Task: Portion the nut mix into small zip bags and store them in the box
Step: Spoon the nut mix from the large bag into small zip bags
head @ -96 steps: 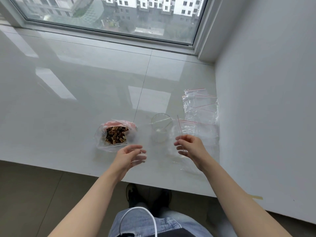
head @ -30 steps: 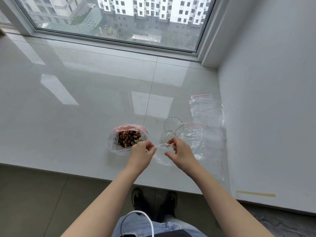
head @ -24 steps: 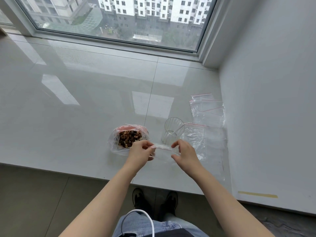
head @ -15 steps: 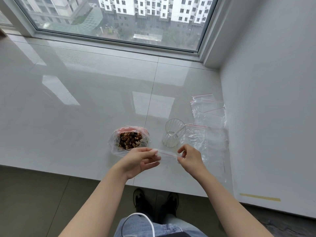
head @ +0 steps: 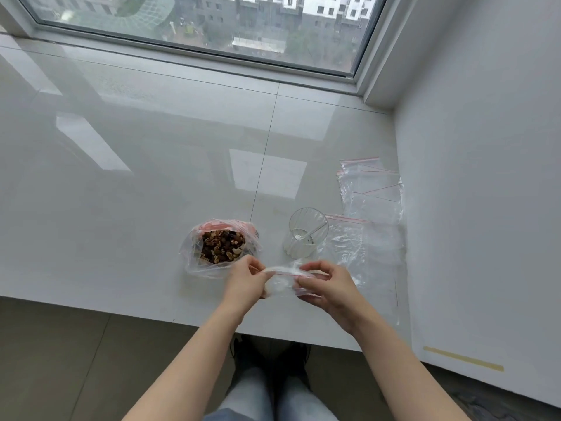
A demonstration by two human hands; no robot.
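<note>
- While I stand at the white tiled window ledge [head: 151, 183], it takes up most of the view, with the window [head: 212, 22] along its far edge and a white wall [head: 485, 177] on my right.
- One large clear zip bag [head: 376, 256] lies flat near the wall, its red zip line at the far end and its long axis running toward me.
- Beyond it, a fanned stack of small zip bags [head: 372, 189] lies flat, red zip lines at the far ends; I count about four red lines, but the overlap keeps me from being sure.
- One open bag of nut mix [head: 221, 247] sits left of centre, mouth facing up, brown nuts showing inside.
- One clear ribbed plastic cup [head: 305, 233] stands upright between the nut bag and the large bag, with one small white spoon [head: 309, 233] leaning inside it.
- One small zip bag [head: 283, 282] is held above the near edge of the ledge, just in front of the cup; its red zip edge runs left to right between my hands.
- My left hand [head: 243, 282] pinches the left end of that zip edge, fingers curled.
- My right hand [head: 326, 285] grips the right end, thumb and fingers curled round the plastic.
</note>
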